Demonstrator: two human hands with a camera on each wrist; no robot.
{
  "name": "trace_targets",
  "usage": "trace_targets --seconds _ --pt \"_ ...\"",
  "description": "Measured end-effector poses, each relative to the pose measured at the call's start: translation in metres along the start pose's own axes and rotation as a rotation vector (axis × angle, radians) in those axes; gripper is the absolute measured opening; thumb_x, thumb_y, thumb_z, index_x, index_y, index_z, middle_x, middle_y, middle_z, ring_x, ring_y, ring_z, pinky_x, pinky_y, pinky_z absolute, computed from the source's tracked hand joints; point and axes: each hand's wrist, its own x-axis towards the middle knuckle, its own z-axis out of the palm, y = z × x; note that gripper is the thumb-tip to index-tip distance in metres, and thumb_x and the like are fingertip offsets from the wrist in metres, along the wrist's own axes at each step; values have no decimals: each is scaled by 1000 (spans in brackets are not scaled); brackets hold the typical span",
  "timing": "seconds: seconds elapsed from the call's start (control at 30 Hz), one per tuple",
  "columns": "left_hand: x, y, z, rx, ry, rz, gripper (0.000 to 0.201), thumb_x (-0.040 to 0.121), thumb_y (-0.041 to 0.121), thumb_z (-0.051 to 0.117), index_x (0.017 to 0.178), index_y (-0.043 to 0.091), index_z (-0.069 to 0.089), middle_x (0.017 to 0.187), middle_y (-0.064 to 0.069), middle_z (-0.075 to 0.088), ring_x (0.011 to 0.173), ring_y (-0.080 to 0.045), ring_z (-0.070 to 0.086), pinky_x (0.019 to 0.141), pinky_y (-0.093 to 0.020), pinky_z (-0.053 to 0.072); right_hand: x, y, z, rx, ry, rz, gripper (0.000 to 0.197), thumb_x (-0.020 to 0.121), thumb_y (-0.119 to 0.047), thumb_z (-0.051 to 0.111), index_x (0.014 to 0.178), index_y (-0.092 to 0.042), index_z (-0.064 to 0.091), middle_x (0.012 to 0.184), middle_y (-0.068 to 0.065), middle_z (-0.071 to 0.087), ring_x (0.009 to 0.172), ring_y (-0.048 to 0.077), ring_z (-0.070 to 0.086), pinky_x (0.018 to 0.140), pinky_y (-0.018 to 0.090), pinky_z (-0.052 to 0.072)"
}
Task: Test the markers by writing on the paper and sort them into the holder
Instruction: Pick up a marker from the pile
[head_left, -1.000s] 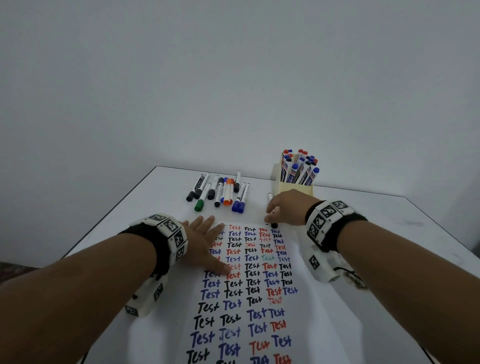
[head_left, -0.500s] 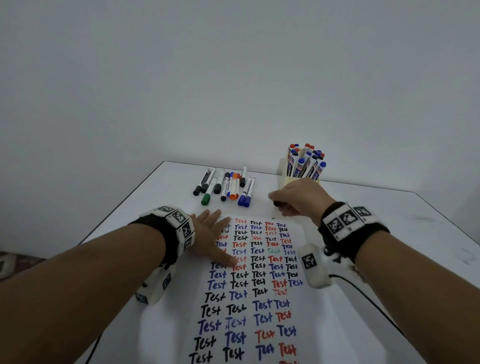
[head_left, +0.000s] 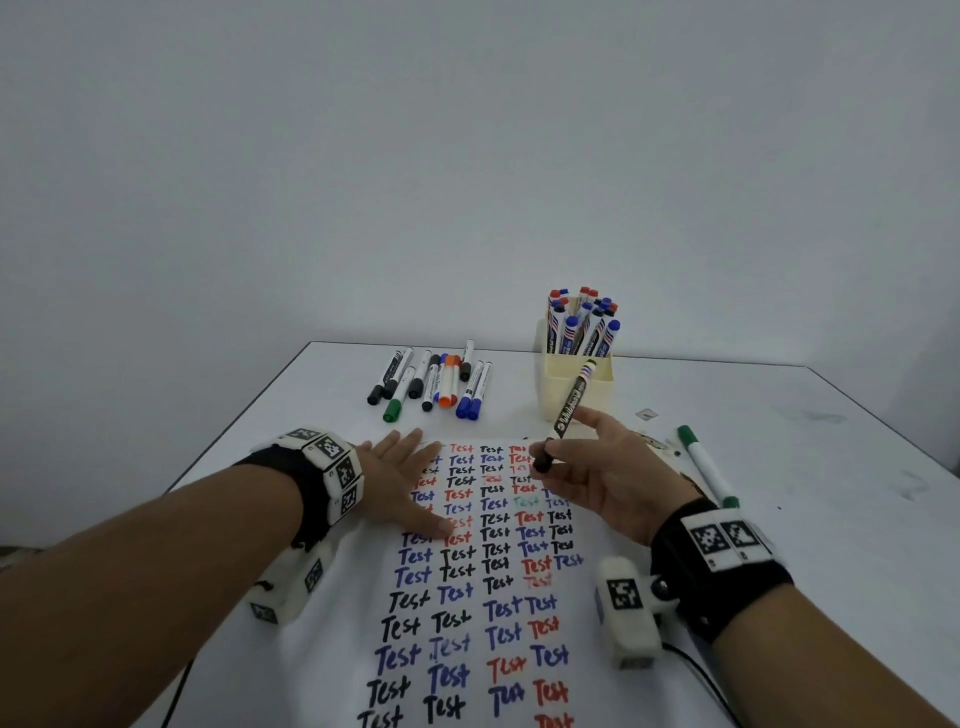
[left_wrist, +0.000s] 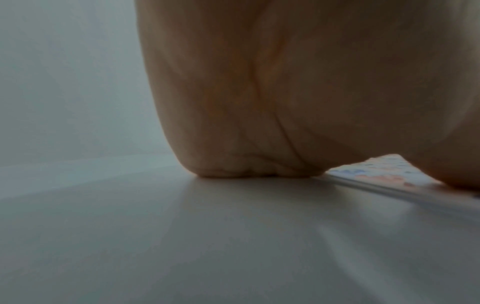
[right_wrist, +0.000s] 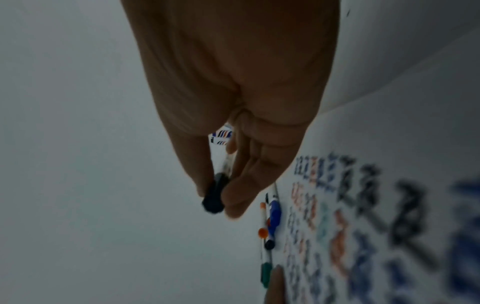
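A white paper (head_left: 467, 597) covered with rows of "Test" lies on the table in front of me. My left hand (head_left: 405, 483) lies flat on its upper left part, fingers straight. My right hand (head_left: 545, 457) hovers over the paper's top right and pinches a black-capped marker (head_left: 569, 410) near its cap, the barrel tilted up toward the holder. In the right wrist view, thumb and fingers of the right hand (right_wrist: 213, 202) close round the marker's black cap (right_wrist: 214, 197). A cream holder (head_left: 576, 392) behind the hand is packed with several blue and red markers (head_left: 582, 322).
Several loose markers (head_left: 436, 379) in black, blue, orange and green lie in a row beyond the paper. One green marker (head_left: 706, 467) lies to the right of my right hand. The white table (head_left: 831, 519) ends at a wall behind the holder.
My right hand took the black-capped marker from the table beside the holder, lifted it and turned palm-side up over the paper's top. The left hand stayed flat on the paper.
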Motion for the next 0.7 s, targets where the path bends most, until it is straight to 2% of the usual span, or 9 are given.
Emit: trace_targets --seconds 0.1,0.17,0.23,0.33,0.47,0.53,0.6,0.63,0.7 --pt "3 -1 0 15 -2 -2 148 38 105 31 154 31 -23 163 0 -29 152 -24 -19 124 -49 -3 -1 0 -5 -3 4 -30 28 99 -5 60 126 -9 57 111 21 76 96 30 74 82 42 59" --pt "3 -1 1 9 10 -7 142 46 103 36 154 31 -22 163 1 -29 151 -23 -20 124 -48 -3 0 0 -7 52 53 -51 14 102 -15 58 112 -9 65 105 18 77 85 25 71 74 36 55" --pt "3 -2 2 -13 16 -1 136 56 100 41 155 31 -22 162 2 -29 151 -22 -21 124 -47 -4 4 2 -12 111 115 -77 20 101 -21 61 103 -5 73 92 11 73 70 17 60 61 27 51" --pt "1 -4 4 -53 17 9 134 60 98 46 155 32 -22 162 2 -29 151 -22 -21 123 -46 -6 8 5 -16 195 159 -113 13 97 -10 67 100 -1 74 78 7 61 61 14 58 53 20 53" --pt "-2 -1 -3 -107 54 10 135 58 96 51 158 29 -12 165 3 -20 153 -20 -10 124 -46 3 6 7 -14 279 86 -112 10 95 6 62 103 0 61 86 18 71 70 25 73 61 25 61" --pt "-4 2 -9 -117 68 30 139 55 101 40 159 21 -4 167 -2 -10 154 -21 -1 124 -46 9 6 7 -12 314 76 -69 7 98 4 59 105 4 59 89 25 72 78 37 76 65 31 65" --pt "-3 2 -12 -121 145 55 151 42 110 24 159 15 8 167 -6 2 152 -23 9 123 -47 16 5 8 -11 350 77 -41 8 98 0 59 103 7 61 89 26 72 83 43 76 71 34 65" --pt "-2 3 -13 -127 202 76 149 44 109 24 159 16 12 166 -6 4 152 -23 11 122 -47 18 6 8 -12 350 81 -53 10 98 0 60 104 7 62 91 27 72 83 44 75 72 34 65" --pt "-8 12 -19 -167 285 158 121 67 95 42 158 20 16 166 0 4 152 -20 9 120 -42 18 7 9 -14 343 88 -110 10 95 3 63 105 6 63 95 28 73 81 39 76 75 34 64"
